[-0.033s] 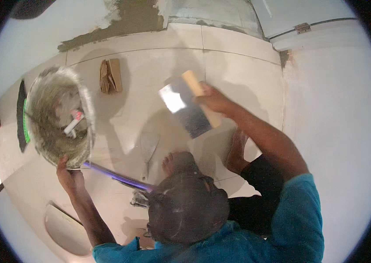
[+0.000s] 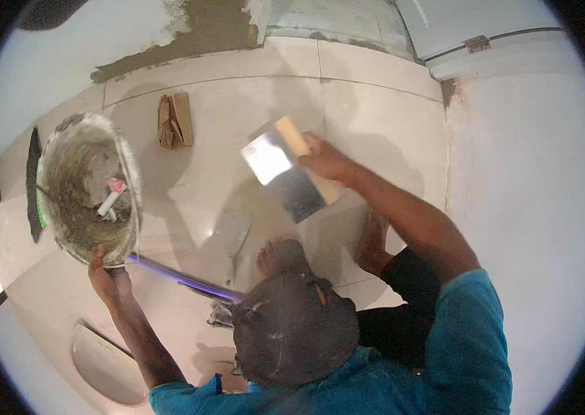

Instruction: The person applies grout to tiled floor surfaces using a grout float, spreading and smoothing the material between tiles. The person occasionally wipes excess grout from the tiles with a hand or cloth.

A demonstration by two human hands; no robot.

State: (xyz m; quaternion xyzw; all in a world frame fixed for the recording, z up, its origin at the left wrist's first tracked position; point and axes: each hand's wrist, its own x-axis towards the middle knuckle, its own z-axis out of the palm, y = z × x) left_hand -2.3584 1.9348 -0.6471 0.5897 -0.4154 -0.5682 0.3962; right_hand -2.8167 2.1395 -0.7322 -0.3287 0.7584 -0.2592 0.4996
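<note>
My left hand (image 2: pixel 109 278) grips the near rim of a tilted round bucket (image 2: pixel 69 181), its inside smeared with grey-green plaster. A small white-and-red object (image 2: pixel 109 199), perhaps a tool handle, lies inside it. In my right hand (image 2: pixel 327 160) is a wide smoothing trowel (image 2: pixel 284 178) with a pale wooden back and a shiny steel blade. The blade is raised above the floor, apart from the bucket, and slants down to the right. On the tiles between the two hands lies a putty knife (image 2: pixel 235 232).
A torn brown cardboard piece (image 2: pixel 175 120) rests on the floor beyond. Behind the bucket is a black-and-green broom head (image 2: pixel 35 187); a purple pole (image 2: pixel 181 278) runs along the floor. Wet plaster (image 2: pixel 216 31) covers part of the far wall. A white basin-like piece (image 2: pixel 107 363) is at lower left.
The bucket has shifted slightly left and down with my left hand. My right hand and the trowel have moved a little left.
</note>
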